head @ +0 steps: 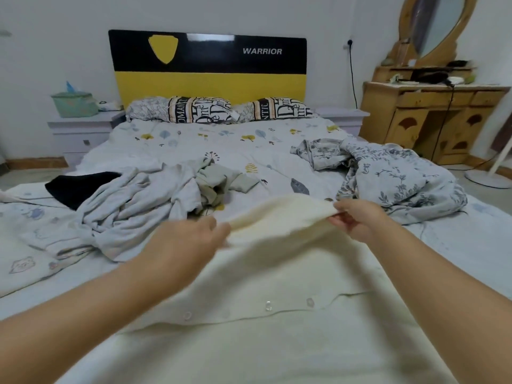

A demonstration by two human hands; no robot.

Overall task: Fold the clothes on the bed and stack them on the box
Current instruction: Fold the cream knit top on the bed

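Where it lies spread across the near end of the bed, the cream buttoned garment has its far edge lifted by both hands. The right hand has its fingers pinched shut on that edge; the left hand grips it too, blurred. Beyond lie a crumpled grey garment, a black one and a floral one.

Black-yellow headboard, two pillows, wooden dresser, oval mirror.
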